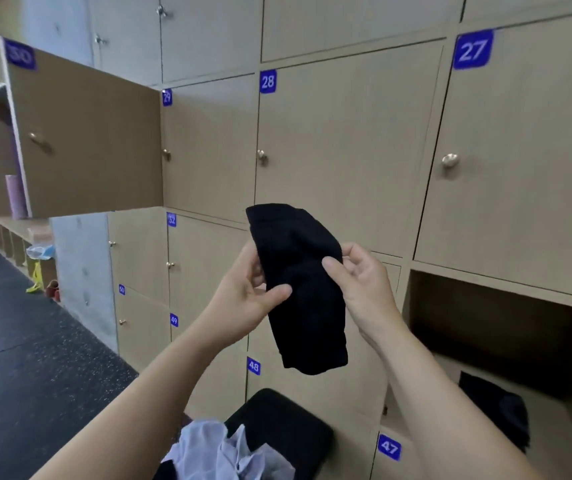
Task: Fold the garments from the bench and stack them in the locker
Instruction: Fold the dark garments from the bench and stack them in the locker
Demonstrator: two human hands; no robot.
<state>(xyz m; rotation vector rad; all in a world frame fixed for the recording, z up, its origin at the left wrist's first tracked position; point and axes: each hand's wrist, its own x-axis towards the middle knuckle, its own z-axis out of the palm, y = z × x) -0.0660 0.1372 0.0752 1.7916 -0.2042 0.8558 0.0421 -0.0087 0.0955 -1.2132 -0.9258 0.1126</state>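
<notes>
Head view: black garment [307, 323], folded narrow, held midair.

Upright purple roll [14, 197], dark speckled floor [18, 358]

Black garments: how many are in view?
2: one black garment held by left hand and right hand; second black garment in the open locker, lower right. Dark shape by the pale garment may be another.

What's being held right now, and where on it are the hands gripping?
A small black garment, in both hands. The left hand pinches its left edge at mid-height; the right hand pinches the right edge opposite.
</notes>
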